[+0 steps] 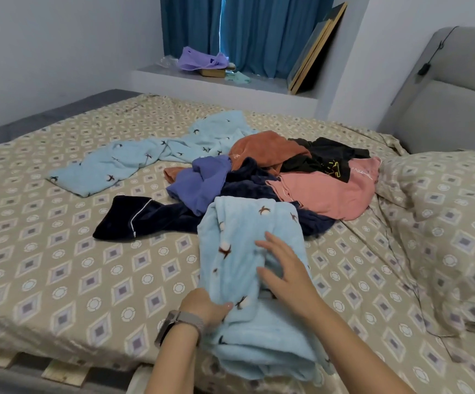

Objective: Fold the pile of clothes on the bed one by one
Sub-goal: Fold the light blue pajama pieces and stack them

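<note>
A light blue fleece garment (239, 251) with a cotton-flower print lies lengthwise at the near edge of the bed, partly folded over itself. My left hand (206, 308) grips its left edge low down, thumb on top. My right hand (283, 268) rests on its middle with fingers spread and fairly straight. Behind it sits the pile: a navy fleece piece (151, 217), a purple top (199, 183), a rust-orange garment (267, 147), a black shirt (327, 159) and a pink shirt (327, 194). A second light blue printed garment (133, 160) lies spread out at the back left.
The bed (60, 265) has a beige diamond-patterned sheet, with a matching pillow (444, 194) at the right. A grey headboard (452, 89) stands at the far right. A window ledge (230, 83) behind holds purple cloth and leaning frames. Wooden slats show at the bed's near edge.
</note>
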A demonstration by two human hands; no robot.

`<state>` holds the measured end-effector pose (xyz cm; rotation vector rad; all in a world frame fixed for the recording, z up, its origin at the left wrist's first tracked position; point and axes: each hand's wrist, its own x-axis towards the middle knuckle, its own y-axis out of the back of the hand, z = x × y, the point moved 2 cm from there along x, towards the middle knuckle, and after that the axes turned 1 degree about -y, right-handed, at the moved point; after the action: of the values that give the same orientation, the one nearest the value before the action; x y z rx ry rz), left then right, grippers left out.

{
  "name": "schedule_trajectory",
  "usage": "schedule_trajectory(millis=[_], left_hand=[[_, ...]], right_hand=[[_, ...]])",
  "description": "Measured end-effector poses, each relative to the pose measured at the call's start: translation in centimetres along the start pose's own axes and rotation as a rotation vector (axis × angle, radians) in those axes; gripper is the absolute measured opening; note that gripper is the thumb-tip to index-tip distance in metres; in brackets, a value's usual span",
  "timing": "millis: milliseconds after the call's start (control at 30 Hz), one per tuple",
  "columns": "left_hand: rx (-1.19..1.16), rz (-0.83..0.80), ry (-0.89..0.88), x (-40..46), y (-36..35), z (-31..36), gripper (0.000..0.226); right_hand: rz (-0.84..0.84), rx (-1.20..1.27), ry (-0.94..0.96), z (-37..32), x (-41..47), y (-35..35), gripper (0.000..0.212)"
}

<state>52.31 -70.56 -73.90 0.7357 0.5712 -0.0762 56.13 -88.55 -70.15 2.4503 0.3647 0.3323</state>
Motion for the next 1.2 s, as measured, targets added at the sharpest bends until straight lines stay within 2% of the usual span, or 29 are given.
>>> schedule_trajectory(millis=[133, 267, 333, 433, 467, 533, 633, 767, 800, 900, 967, 1033, 1100, 1133, 1200], left_hand=[[-0.144, -0.167, 0.071, -0.7, 0.7, -2.2, 0.054], [-0.049, -0.255, 0.090, -1.5, 1.9, -2.2, 0.056], [-0.101, -0.126, 0.051, -1.7, 3.1, -1.1, 0.043], [-0.363, 0.247, -0.044, -1.6, 5.6, 1.9, 0.018], [-0.449, 0.299, -0.063, -0.8, 5.9, 2.8, 0.021], [-0.536, 0.312, -0.069, 1.1, 5.8, 4.6, 0.037], [-0.407, 0.308, -0.087, 3.9, 4.4, 5.6, 0.044], [-0.373, 0.400, -0.070, 6.5, 4.6, 4.6, 0.040], [-0.392, 0.436, -0.055, 6.7, 4.8, 4.1, 0.038], [-0.345, 0.547, -0.057, 6.7, 5.1, 2.8, 0.028], [-0.307, 0.593, -0.058, 6.8, 4.7, 1.9, 0.023], [-0.265, 0.623, -0.046, 6.8, 4.1, 1.1, 0.025], [-0.284, 0.691, -0.039, 6.1, 3.7, 0.9, 0.024], [-0.308, 0.721, -0.045, 5.4, 3.5, 1.1, 0.023], [-0.346, 0.716, -0.120, 3.3, 3.2, 2.1, 0.032]], right_hand=[[0.083, -0.023, -0.123, 0.0, 2.8, 0.5, 0.053], [0.106, 0.299, -0.248, -1.0, 4.9, 0.6, 0.040], [0.018, 0.211, -0.208, -1.1, 4.8, -0.2, 0.044], [-0.239, -0.427, -0.025, -0.3, 3.5, -2.6, 0.053], [-0.264, -0.547, 0.024, -0.1, 3.0, -3.1, 0.054], [-0.246, -0.633, 0.079, 0.2, 2.6, -3.8, 0.055], [-0.210, -0.608, 0.097, 0.6, 2.5, -3.9, 0.062], [0.021, -0.140, -0.076, 1.8, 2.0, -2.6, 0.050], [0.034, -0.100, -0.136, 2.4, 1.8, -2.1, 0.052], [-0.159, -0.312, -0.140, 3.6, 1.0, -1.4, 0.062], [-0.242, -0.365, -0.113, 4.0, 0.9, -1.2, 0.068], [-0.216, -0.322, -0.100, 4.1, 0.7, -1.0, 0.068], [-0.109, -0.255, -0.073, 4.2, 0.2, -0.7, 0.056], [-0.084, -0.224, -0.063, 4.3, -0.3, -0.4, 0.058], [-0.151, -0.155, -0.054, 4.5, -1.6, 0.2, 0.073]])
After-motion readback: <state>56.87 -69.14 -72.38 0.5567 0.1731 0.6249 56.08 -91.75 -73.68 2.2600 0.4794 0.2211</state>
